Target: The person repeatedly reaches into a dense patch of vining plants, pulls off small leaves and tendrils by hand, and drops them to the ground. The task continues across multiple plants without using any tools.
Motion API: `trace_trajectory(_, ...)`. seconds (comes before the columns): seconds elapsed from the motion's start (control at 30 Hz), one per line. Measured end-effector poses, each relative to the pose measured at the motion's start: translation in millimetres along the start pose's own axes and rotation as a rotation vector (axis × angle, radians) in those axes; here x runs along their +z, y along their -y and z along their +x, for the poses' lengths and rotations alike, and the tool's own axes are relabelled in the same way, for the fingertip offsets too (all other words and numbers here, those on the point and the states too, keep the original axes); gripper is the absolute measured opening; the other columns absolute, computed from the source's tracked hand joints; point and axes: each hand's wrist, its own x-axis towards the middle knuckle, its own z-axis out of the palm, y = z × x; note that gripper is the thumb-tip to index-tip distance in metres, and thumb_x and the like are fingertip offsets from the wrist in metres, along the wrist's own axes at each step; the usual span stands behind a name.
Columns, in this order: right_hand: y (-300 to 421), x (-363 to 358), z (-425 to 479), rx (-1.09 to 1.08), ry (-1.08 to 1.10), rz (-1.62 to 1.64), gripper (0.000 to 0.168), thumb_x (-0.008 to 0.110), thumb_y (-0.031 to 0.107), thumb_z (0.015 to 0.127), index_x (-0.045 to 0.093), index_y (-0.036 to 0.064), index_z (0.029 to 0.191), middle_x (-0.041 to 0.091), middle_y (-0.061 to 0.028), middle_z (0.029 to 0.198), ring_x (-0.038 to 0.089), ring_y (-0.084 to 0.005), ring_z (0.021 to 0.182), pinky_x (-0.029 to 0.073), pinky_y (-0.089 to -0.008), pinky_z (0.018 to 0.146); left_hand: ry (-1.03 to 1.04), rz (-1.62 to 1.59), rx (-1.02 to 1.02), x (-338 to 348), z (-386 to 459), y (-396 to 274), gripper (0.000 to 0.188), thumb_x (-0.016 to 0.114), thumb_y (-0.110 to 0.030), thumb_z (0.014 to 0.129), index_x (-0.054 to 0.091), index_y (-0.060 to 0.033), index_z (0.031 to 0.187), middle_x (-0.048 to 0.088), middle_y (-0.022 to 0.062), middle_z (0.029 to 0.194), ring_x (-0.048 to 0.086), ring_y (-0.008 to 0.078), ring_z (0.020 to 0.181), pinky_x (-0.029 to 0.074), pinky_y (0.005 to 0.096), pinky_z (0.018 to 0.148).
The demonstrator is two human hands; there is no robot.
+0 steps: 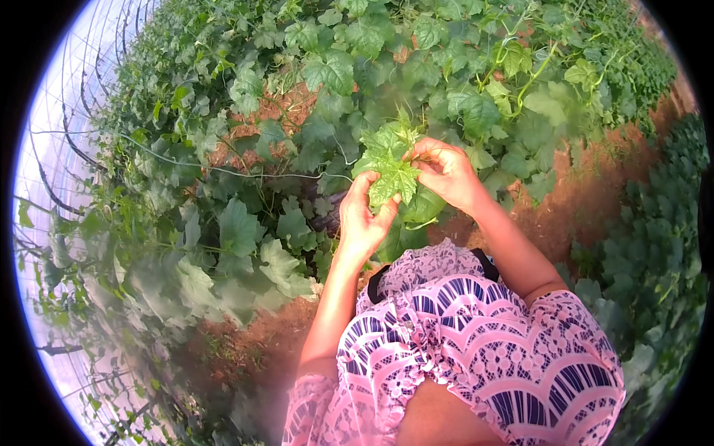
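Both of my hands are raised at the leafy top of a vine shoot, in the middle of the view. My left hand (365,212) holds the edge of a light green lobed leaf (393,177) between thumb and fingers. My right hand (443,170) pinches at the shoot just right of that leaf; its fingertips are partly hidden, and what exactly they grip is hard to tell. Young leaves at the shoot's tip (403,131) rise above my fingers. A thin pale string (262,175) runs from the left to beside my left hand.
Dense vines with broad leaves (332,72) spread ahead and to the left. Lighter stems (532,81) climb strings at the upper right. Bare reddish soil (580,189) runs between this row and another row of plants (647,262). Netting or sheeting with dark curved bars (67,134) stands at the far left.
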Motion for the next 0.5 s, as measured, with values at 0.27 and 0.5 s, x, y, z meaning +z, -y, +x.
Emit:
trace_trajectory(0.27,29.3,13.5,-2.2,-0.259,0.055,-0.313,0.024,0.054,-0.009,0.067,0.058,0.000,0.089,0.062,-0.0081,0.081,0.061,-0.0172,0.073,0.049,-0.0287,0.067,-0.124,0.158,0.265,10.2,0.7,6.1,0.028,0.060,0.008,0.066,0.058,0.0000,0.092,0.058,0.0128,0.086,0.061,0.0297,0.080,0.047,0.0326,0.069)
trace_trajectory(0.5,49.7,-1.1,21.4,-0.732,-0.055,-0.605,0.019,0.064,0.003,0.073,0.060,0.005,0.090,0.061,-0.0068,0.078,0.061,-0.0235,0.068,0.049,-0.0327,0.060,0.087,0.222,0.150,7.5,-22.7,3.6,0.034,0.056,0.009,0.063,0.057,-0.0003,0.096,0.056,0.0138,0.094,0.059,0.0330,0.085,0.047,0.0335,0.072)
